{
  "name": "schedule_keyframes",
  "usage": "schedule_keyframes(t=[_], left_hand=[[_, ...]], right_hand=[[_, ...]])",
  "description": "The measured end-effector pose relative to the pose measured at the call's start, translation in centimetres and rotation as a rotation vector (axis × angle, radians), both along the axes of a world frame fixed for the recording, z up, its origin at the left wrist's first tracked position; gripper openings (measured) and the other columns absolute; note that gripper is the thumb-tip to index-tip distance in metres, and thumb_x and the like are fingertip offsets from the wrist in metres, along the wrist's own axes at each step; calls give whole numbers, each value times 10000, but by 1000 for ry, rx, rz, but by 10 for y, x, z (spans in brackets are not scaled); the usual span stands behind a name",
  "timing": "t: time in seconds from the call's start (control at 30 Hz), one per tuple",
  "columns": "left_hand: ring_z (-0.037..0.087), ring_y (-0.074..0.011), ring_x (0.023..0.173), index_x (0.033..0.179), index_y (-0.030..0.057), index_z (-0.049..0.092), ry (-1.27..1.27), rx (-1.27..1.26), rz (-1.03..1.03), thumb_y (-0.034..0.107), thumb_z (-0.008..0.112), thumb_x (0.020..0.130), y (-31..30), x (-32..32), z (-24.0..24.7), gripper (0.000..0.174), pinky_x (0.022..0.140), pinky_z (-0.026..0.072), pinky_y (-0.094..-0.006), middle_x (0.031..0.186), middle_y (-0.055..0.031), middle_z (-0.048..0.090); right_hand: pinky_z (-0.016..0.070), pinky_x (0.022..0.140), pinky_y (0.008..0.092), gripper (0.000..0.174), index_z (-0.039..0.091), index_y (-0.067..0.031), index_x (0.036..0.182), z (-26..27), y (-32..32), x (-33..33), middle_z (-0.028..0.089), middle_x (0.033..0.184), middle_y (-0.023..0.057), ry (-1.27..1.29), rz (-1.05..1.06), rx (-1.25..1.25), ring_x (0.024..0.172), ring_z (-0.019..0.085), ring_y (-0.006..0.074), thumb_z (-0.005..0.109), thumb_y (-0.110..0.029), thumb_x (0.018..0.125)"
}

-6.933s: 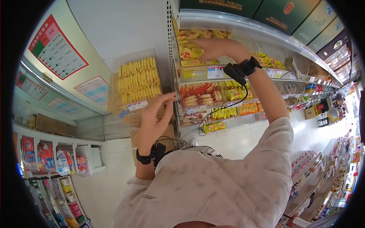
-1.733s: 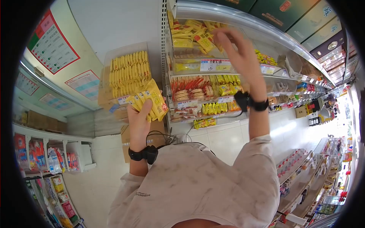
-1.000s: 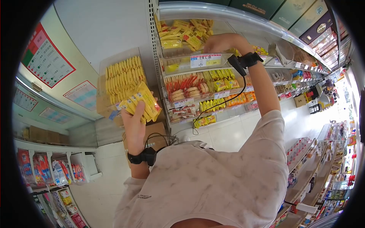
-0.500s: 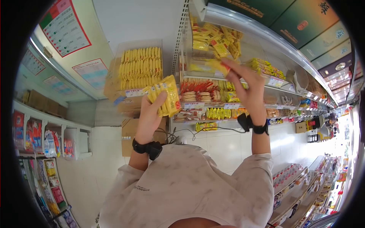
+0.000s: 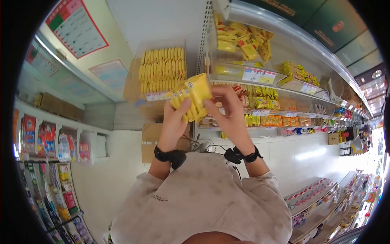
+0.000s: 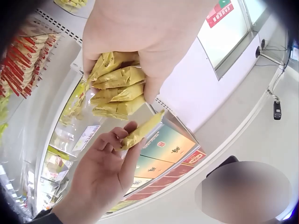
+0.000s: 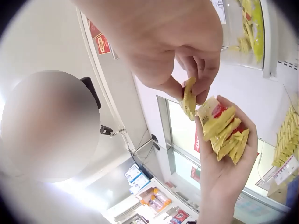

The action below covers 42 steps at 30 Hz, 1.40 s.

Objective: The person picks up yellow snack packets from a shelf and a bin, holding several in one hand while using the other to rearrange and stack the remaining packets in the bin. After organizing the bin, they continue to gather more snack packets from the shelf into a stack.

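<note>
Head view puts both hands up in front of the snack shelf [image 5: 260, 83]; the left hand [image 5: 174, 126] grips a bundle of yellow packets [image 5: 194, 95], fingers curled round it and thumb laid on its face; the packets lie side by side, fanned, their long axes slanting up towards the shelf. The right hand [image 5: 227, 118] sits just beside the bundle's right edge, and from here what it holds is hidden behind its fingers; the left wrist view shows it: a single yellow packet [image 6: 142, 130], pinched at its lower end between thumb and fingertips, long axis on a diagonal, free end pointing at the bundle's lower edge and near the left thumb; whether it touches I cannot tell. Right wrist view shows that packet nearly upright and edge-on, just beside the bundle's end. Behind the hands stands a clear bin of yellow packets [image 5: 162, 69].
</note>
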State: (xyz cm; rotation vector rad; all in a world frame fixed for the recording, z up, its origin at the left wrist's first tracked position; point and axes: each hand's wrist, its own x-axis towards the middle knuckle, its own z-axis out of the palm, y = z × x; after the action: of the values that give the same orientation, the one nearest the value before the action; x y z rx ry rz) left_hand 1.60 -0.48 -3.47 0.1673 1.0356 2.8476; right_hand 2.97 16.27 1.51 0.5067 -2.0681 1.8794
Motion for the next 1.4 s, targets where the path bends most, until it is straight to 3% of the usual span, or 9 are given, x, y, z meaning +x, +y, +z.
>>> schedule_keyframes(t=[0.07, 0.33, 0.43, 0.53, 0.63, 0.9, 1.1, 1.2, 1.4], left_hand=[[661, -204, 1146, 1375, -25, 499, 26, 11, 25, 46, 658, 981, -6, 2, -6, 431, 967, 562, -373, 1293, -113, 637], [599, -292, 1256, 1508, 49, 310, 159, -8, -85, 138, 697, 965, -28, -5, -24, 673, 1043, 529, -449, 1415, -133, 538], [599, -291, 1256, 1507, 55, 325, 106, 19, -56, 100, 681, 964, -31, -6, -29, 651, 1046, 528, -447, 1410, -134, 544], [599, -291, 1255, 1503, 59, 347, 45, -53, 10, 73, 663, 967, -28, -4, -22, 623, 1048, 528, -443, 1404, -133, 551], [627, -266, 1209, 1429, -1, 431, -57, -26, 133, -38, 656, 930, -22, -2, -10, 548, 1026, 539, -421, 1334, -135, 596], [621, -249, 1220, 1431, 32, 438, -78, -38, 182, -39, 673, 929, -29, -1, -4, 558, 1017, 542, -402, 1349, -105, 592], [642, -238, 1189, 1389, 18, 475, -116, -45, 158, -21, 698, 927, -25, 3, 2, 514, 983, 565, -397, 1329, -102, 610], [609, -266, 1243, 1435, 39, 418, -103, -84, 134, -1, 660, 960, -21, 3, -1, 535, 1022, 542, -433, 1383, -109, 574], [575, -272, 1292, 1478, 49, 381, -22, -109, 120, -3, 644, 970, -24, 6, 2, 575, 1055, 519, -445, 1421, -113, 549]], right_hand=[[525, 826, 285, 293, 643, -3, 1172, -2, 1, -4, 635, 1036, 84, 75, -81, 152, 915, 654, 167, 754, -34, 902], [477, 680, 266, 259, 661, -23, 1109, 13, -12, -3, 583, 948, 49, -45, 58, -36, 775, 581, 130, 777, -43, 878], [441, 637, 266, 242, 657, -25, 1087, 16, -8, -9, 561, 922, 43, 162, 20, 182, 717, 524, 132, 776, -47, 877], [419, 617, 275, 221, 662, -29, 1073, 18, -9, -7, 544, 908, 39, 67, 47, 171, 683, 473, 140, 770, -55, 882], [436, 629, 270, 210, 669, -29, 1068, 21, -9, -9, 553, 905, 44, 45, 66, 194, 709, 519, 135, 768, -66, 886], [511, 705, 300, 122, 687, 8, 1024, 86, 47, -46, 661, 893, 114, 350, -172, 348, 767, 626, 208, 664, -57, 924], [539, 906, 368, 357, 648, -26, 1230, 78, 127, -176, 713, 1130, 119, 93, 71, 881, 1048, 679, 256, 629, -221, 931], [478, 1039, 355, 502, 593, -63, 1369, 85, 133, -221, 653, 1302, 139, -180, 194, 1284, 1228, 609, 254, 673, -243, 908], [467, 1041, 344, 666, 566, -29, 1397, 101, 117, -241, 644, 1331, 148, -282, 279, 1417, 1245, 599, 252, 735, -307, 816]])
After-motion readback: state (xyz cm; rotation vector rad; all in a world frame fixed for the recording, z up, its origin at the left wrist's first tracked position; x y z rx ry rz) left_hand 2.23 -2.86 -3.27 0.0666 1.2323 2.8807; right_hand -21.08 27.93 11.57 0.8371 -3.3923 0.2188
